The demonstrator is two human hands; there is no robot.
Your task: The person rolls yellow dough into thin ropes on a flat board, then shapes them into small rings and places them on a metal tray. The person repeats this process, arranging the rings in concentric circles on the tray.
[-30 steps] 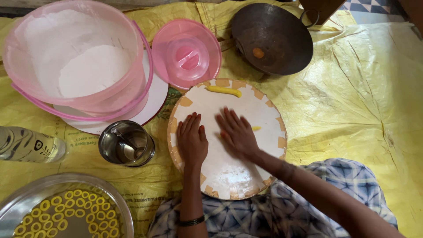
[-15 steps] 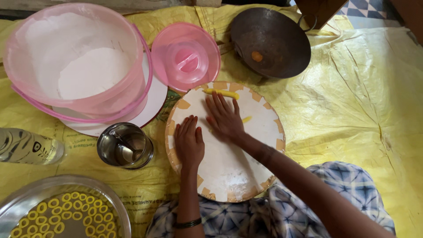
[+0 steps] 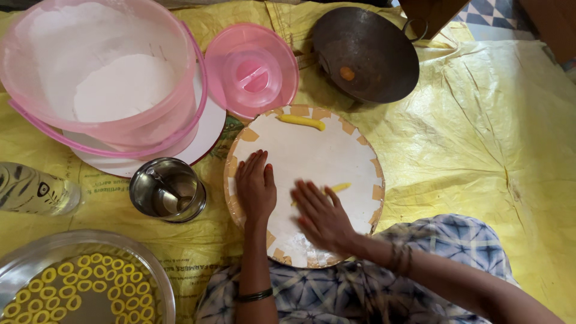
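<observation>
A round white board (image 3: 324,150) with an orange-patterned rim lies on the yellow sheet in front of me. My left hand (image 3: 255,186) rests flat on its left side, fingers together. My right hand (image 3: 321,215) lies flat, palm down, over a thin yellow dough strip (image 3: 339,188) whose end sticks out past my fingers. A second yellow dough roll (image 3: 301,122) sits at the board's far edge, apart from both hands.
A pink tub of white flour (image 3: 102,78) and its pink lid (image 3: 252,71) stand at the back left. A dark iron wok (image 3: 365,54) is behind the board. A small steel cup (image 3: 168,189), a bottle (image 3: 33,191) and a steel tray of yellow dough rings (image 3: 78,282) are at the left.
My right hand has slid back toward me across the board, rolling the dough strip under the palm. My left hand has stayed on the board's left side.
</observation>
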